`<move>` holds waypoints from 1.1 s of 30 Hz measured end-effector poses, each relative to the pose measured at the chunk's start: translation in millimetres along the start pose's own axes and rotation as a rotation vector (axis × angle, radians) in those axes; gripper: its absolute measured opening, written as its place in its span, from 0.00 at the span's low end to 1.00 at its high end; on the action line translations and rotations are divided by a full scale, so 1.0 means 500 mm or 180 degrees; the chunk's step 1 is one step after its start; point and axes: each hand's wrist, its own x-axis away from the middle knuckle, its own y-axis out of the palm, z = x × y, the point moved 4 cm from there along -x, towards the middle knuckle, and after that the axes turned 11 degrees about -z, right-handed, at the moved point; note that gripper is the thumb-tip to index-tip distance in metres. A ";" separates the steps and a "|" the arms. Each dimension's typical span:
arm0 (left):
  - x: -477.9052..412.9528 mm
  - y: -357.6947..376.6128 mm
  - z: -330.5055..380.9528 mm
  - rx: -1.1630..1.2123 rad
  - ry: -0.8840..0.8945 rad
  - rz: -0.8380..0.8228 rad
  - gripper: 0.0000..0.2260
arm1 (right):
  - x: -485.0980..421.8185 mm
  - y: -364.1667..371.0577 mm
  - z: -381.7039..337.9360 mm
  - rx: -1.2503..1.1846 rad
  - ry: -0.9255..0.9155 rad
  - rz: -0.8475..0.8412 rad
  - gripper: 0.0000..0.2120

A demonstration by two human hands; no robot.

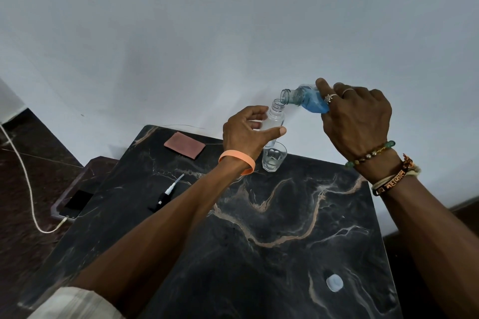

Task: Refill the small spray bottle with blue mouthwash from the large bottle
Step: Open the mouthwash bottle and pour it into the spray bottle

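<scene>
Head view: left hand point(245, 134) clasps small spray bottle point(275, 118); right hand point(359, 118) clamps, half hides large bottle point(307, 100)

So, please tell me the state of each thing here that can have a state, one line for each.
small spray bottle: uncapped, held in left hand, looks empty
large bottle: uncapped, tilted in right hand, mouth at the small bottle's mouth
spray pump: removed, lying on table
glass: upright on table, clear liquid inside
white cap: off, lying on table
phone: cable plugged in
</scene>
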 end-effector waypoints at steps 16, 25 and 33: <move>0.000 0.003 0.002 0.0050 0.0030 0.0005 0.24 | 0.001 -0.004 0.004 -0.0031 0.0013 0.0010 0.25; 0.003 0.002 0.001 0.0089 0.0028 0.0005 0.25 | 0.003 -0.005 0.004 -0.0024 0.0034 -0.0010 0.25; 0.004 -0.003 0.003 0.0084 0.0025 0.0001 0.25 | 0.004 -0.010 -0.001 -0.0017 0.0026 -0.0018 0.25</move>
